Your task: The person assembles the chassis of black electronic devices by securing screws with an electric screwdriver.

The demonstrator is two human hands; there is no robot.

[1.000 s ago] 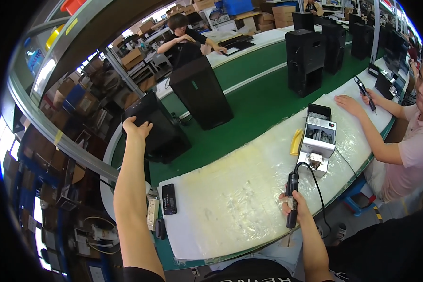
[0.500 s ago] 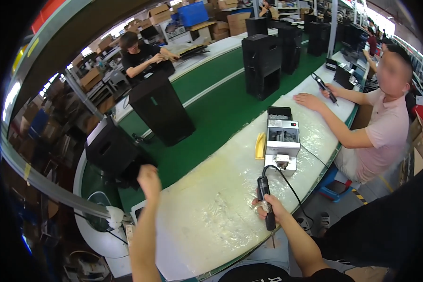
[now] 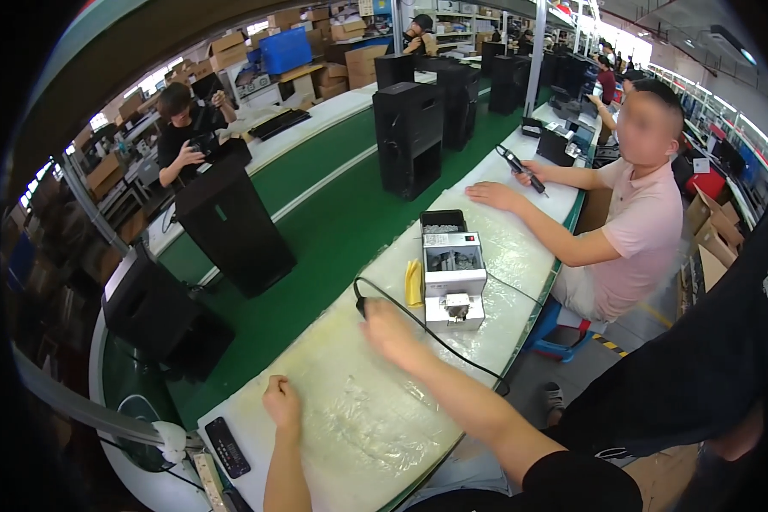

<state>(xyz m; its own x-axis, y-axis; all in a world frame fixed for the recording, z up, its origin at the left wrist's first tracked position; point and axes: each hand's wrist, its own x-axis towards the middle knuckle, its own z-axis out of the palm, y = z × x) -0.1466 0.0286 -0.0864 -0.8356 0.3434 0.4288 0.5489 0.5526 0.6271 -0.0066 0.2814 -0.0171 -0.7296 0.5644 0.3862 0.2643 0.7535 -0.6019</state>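
Over the middle of the plastic-covered bench [image 3: 358, 401], my right hand [image 3: 390, 331] is closed around an electric screwdriver [image 3: 361, 308]. Only the screwdriver's black cable end shows; the hand covers the rest. My left hand [image 3: 282, 403] is curled closed low over the bench's left part, and whatever its fingers may hold is hidden. Right of my right hand stands a grey screw feeder [image 3: 454, 264] with loose screws in it. A yellow cloth-like strip [image 3: 413, 283] lies against the feeder's left side.
Tall black speaker cabinets [image 3: 235, 226] stand along the green conveyor [image 3: 316, 256]. A black phone-like object [image 3: 228, 447] lies at the bench's left end. On the right, a seated co-worker [image 3: 640, 188] holds another screwdriver [image 3: 522, 168]. The screwdriver's cable [image 3: 435, 333] crosses above the bench.
My right hand has swung the screwdriver from the near edge forward and left over the bench. My left hand has drawn back from beside the leftmost cabinet. The view has turned rightward.
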